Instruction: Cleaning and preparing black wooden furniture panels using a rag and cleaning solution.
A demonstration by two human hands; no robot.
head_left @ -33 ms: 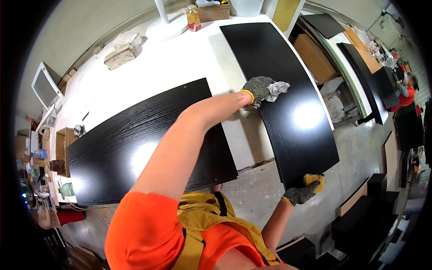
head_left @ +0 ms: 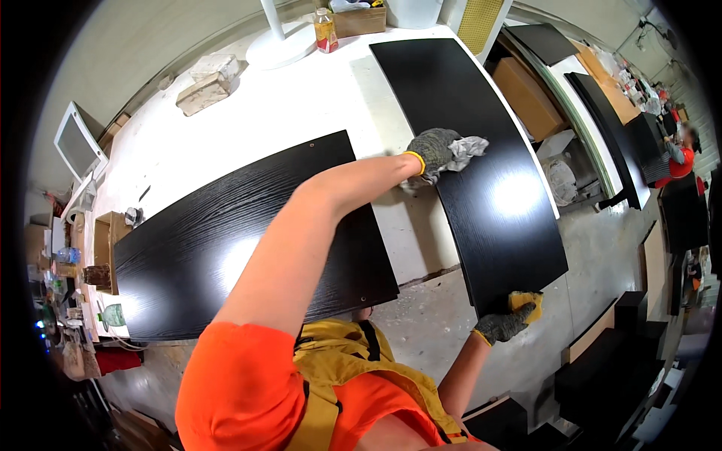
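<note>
My left hand [head_left: 432, 154], in a grey glove with a yellow cuff, presses a crumpled grey cloth [head_left: 468, 148] onto the left edge of a long glossy black panel [head_left: 496, 225]. That panel lies on the white table [head_left: 316, 98] and juts past its near edge. My right hand [head_left: 502, 325], also gloved, holds a yellow sponge [head_left: 526, 302] against the panel's near corner. A second black panel [head_left: 226, 240] lies crosswise on the table, under my left arm.
At the table's far end are a bottle [head_left: 325, 30], a cardboard box [head_left: 359, 19], a white stand base [head_left: 278, 46] and a pale block [head_left: 207, 83]. More black panels [head_left: 609, 120] lie to the right, where another person in red [head_left: 681, 158] works. Small clutter lines the left edge.
</note>
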